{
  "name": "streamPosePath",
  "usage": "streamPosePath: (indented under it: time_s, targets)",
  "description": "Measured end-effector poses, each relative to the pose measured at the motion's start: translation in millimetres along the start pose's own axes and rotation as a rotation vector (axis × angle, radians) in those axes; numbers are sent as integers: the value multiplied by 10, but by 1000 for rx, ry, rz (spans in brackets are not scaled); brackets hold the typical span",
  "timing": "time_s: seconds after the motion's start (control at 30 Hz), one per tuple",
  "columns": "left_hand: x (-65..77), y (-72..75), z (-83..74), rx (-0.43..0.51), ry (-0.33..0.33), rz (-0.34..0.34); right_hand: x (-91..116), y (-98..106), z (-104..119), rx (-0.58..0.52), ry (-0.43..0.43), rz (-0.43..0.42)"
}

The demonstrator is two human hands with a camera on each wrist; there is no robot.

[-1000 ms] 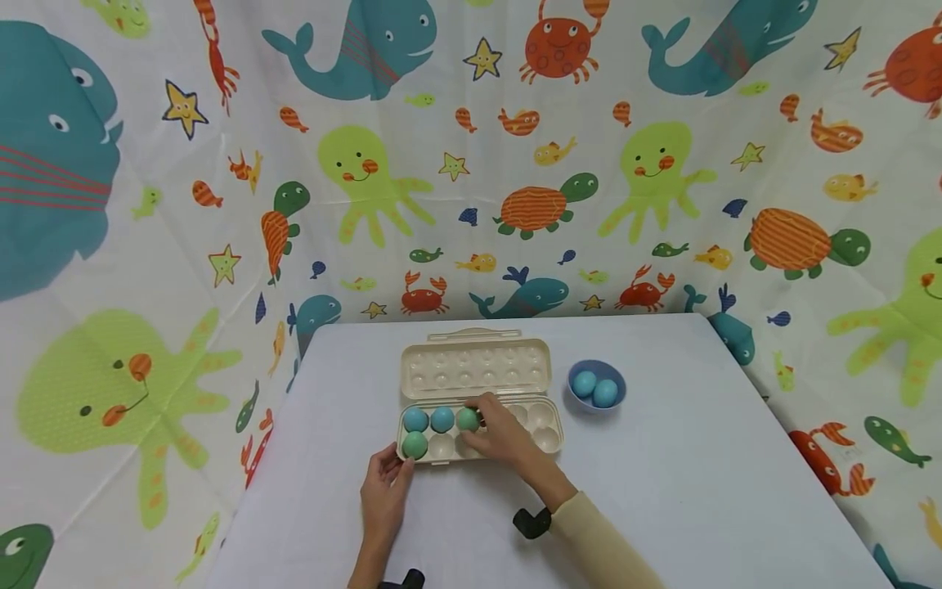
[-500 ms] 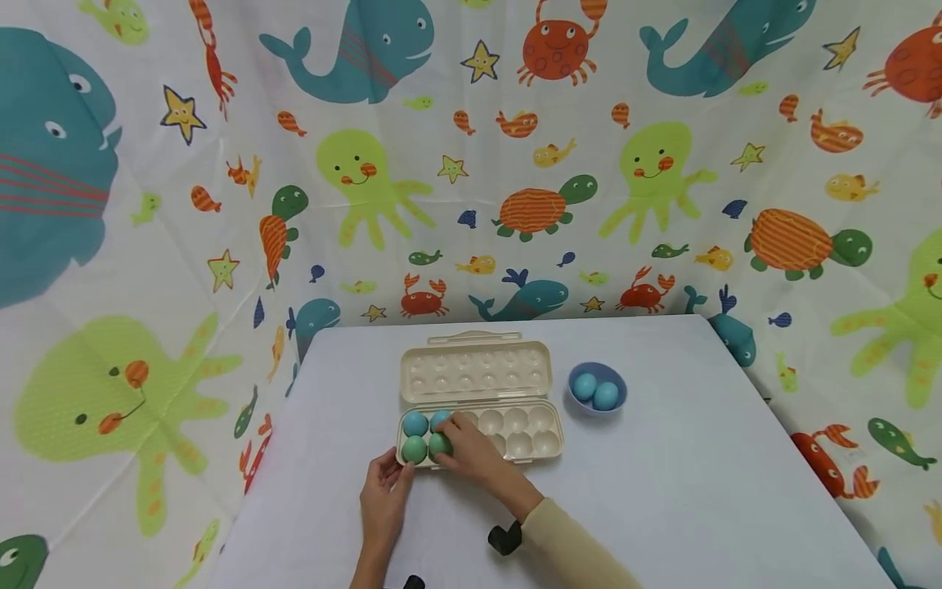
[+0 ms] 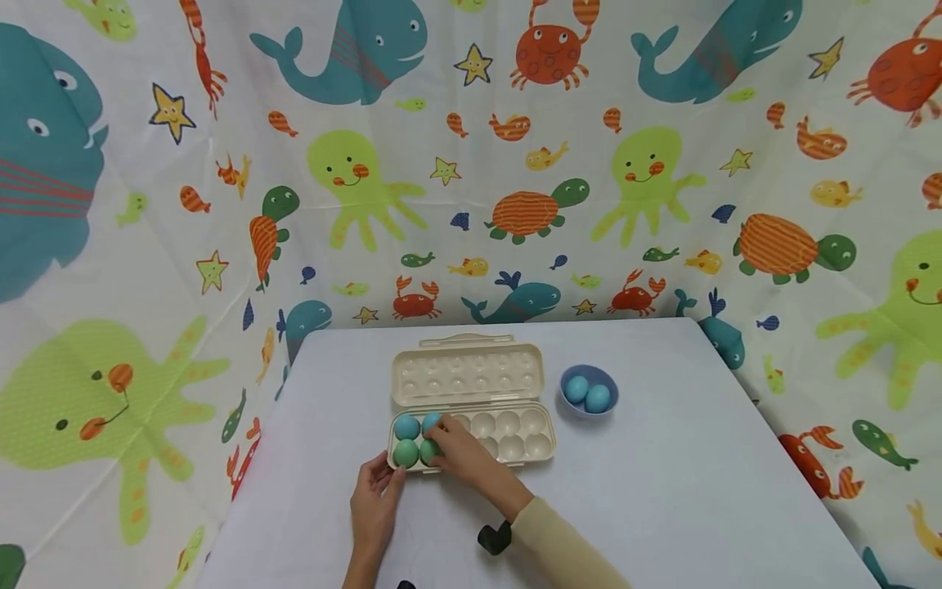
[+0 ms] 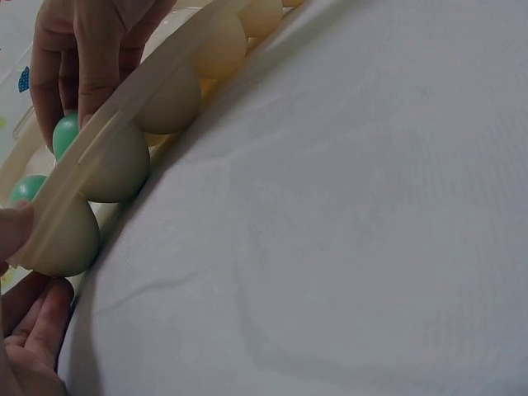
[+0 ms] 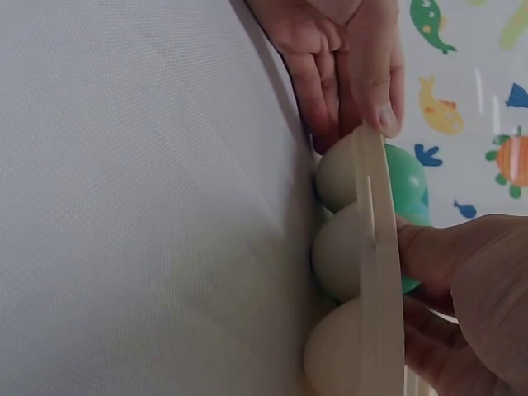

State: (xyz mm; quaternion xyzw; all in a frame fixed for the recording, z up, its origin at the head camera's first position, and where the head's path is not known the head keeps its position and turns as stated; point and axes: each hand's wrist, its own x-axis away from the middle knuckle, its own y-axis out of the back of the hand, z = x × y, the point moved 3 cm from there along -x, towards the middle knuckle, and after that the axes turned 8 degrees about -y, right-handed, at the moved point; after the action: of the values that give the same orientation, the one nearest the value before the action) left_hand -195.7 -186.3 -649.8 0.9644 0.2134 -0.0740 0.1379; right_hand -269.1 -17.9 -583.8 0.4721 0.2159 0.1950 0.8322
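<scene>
An open beige egg carton (image 3: 540, 447) lies on the table in the head view, its lid (image 3: 467, 388) folded back. My left hand (image 3: 374, 505) grips its left end; in the left wrist view the thumb (image 4: 12, 231) lies on the rim with fingers below. My right hand (image 3: 467, 456) pinches a green egg (image 3: 428, 452) in the second cup of the front row; in the right wrist view fingers partly cover that egg. Left of it sits another green egg (image 3: 405, 453). Behind them are two blue eggs (image 3: 406, 427), the right one partly hidden by my right hand.
A blue bowl (image 3: 591, 415) with two light-blue eggs (image 3: 598, 398) stands right of the carton. White cloth (image 3: 662, 491) covers the table. A curtain with sea animals (image 3: 526, 213) hangs behind and at both sides.
My right hand has moved the green egg from the back row's third cup to the front row's second cup, leftward and nearer. My left hand keeps its grip on the carton.
</scene>
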Motion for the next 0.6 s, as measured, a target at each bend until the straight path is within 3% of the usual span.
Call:
streamPosePath:
  time_s: [0.4,0.6]
  targets:
    - [1,25,1,2,-26,-20,87,65,-5,-13,1,13]
    - [-5,10,-2,-5,-18,-11,112,366,-150,-18,-65,-102]
